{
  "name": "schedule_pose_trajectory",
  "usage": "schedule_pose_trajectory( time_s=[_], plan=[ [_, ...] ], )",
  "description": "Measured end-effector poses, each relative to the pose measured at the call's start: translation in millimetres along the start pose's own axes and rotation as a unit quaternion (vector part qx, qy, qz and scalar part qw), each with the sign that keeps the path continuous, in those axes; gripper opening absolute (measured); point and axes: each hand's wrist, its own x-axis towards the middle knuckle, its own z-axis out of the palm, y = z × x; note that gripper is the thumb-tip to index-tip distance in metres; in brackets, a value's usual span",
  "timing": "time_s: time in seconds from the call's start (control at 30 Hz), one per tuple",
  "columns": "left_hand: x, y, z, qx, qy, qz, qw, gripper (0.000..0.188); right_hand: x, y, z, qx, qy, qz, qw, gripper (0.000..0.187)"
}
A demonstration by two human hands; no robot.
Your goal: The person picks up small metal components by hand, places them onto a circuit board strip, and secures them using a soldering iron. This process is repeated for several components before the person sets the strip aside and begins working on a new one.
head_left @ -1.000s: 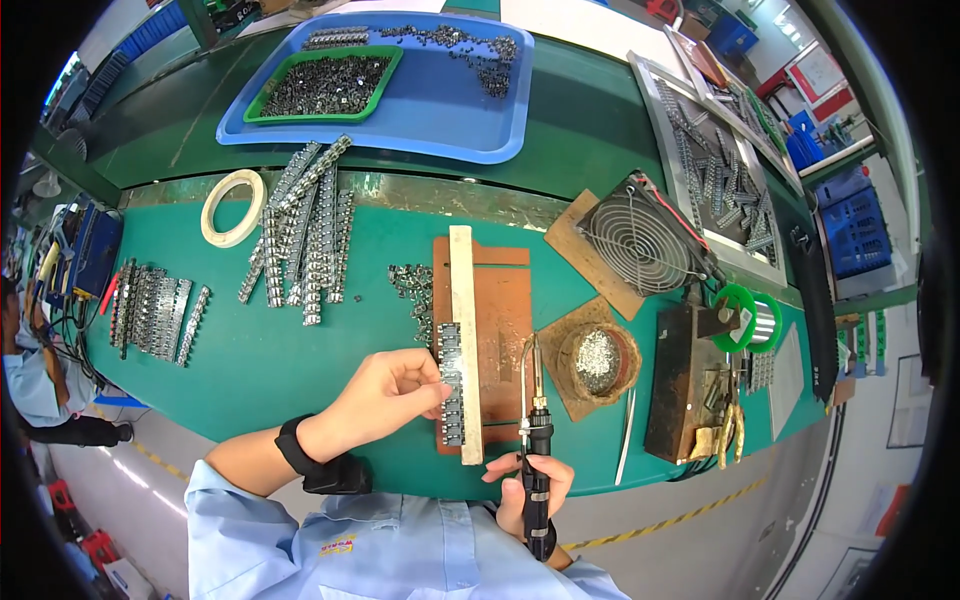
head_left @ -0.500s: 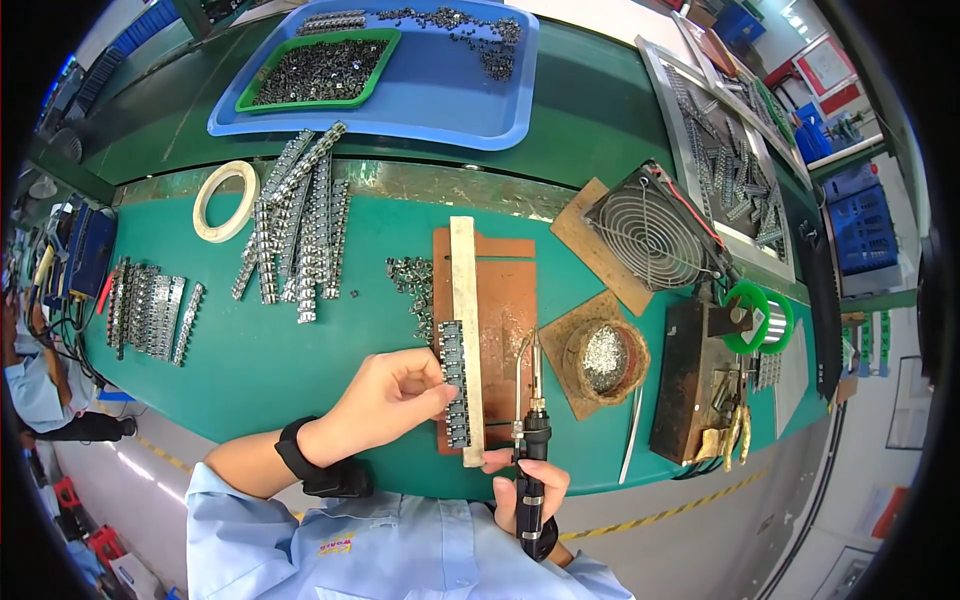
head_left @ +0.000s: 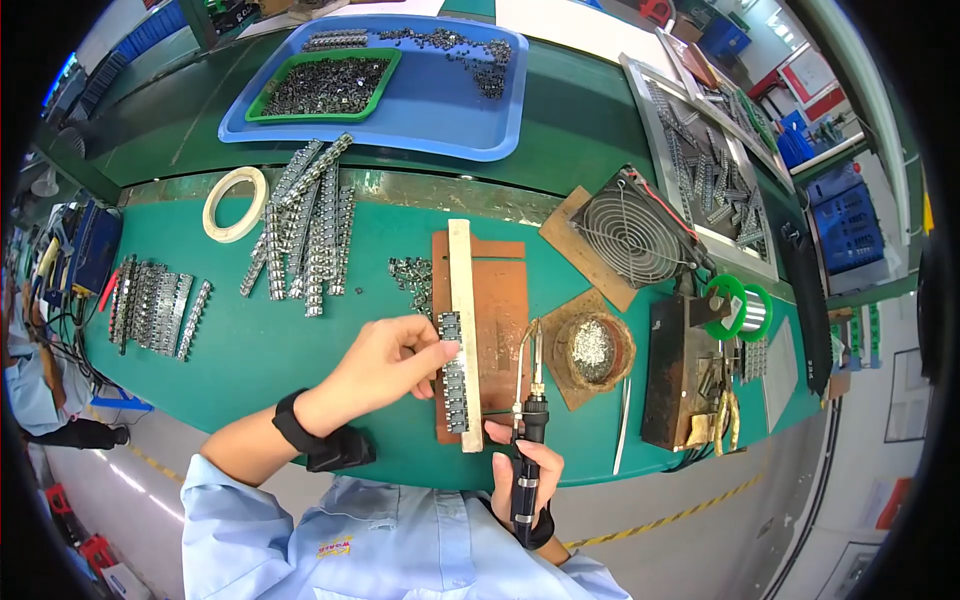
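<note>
My left hand (head_left: 392,362) is at the strip of small dark circuit boards (head_left: 455,395), its fingers curled and the thumb tip on the strip's upper part. Lengthwise along the strip lies a pale wooden bar (head_left: 463,300), both on a brown board (head_left: 498,330). Whether a tiny part is also between the fingertips is hidden. My right hand (head_left: 528,468) grips a black soldering iron (head_left: 530,440) with a thin curved tube at its side, tip pointing away from me. Beside the brown board is a heap of small metal parts (head_left: 412,282).
Bundled strips (head_left: 310,220), a tape roll (head_left: 236,204) and a row of strips (head_left: 155,305) lie to the left. On the right stand a fan (head_left: 635,230), a round pot (head_left: 595,352), tweezers (head_left: 622,425) and a green solder reel (head_left: 740,308). A blue tray (head_left: 450,120) sits behind.
My left hand has moved up along the strip, away from me. The right hand still holds the soldering iron in much the same place. The whole view has shifted slightly.
</note>
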Motion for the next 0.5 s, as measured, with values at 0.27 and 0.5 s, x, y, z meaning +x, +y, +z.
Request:
schedule_pose_trajectory(
  time_s=[0.27,0.5],
  plan=[
    [17.2,7.5,-6.3,0.051,-0.036,-0.049,0.997,0.035,-6.9,5.8,-2.3,-0.028,-0.069,0.038,0.996,0.030],
    [18.7,7.0,-5.0,0.024,-0.044,-0.065,0.997,0.037,-2.5,5.1,-3.9,-0.047,-0.078,0.013,0.996,0.028]
  ],
)
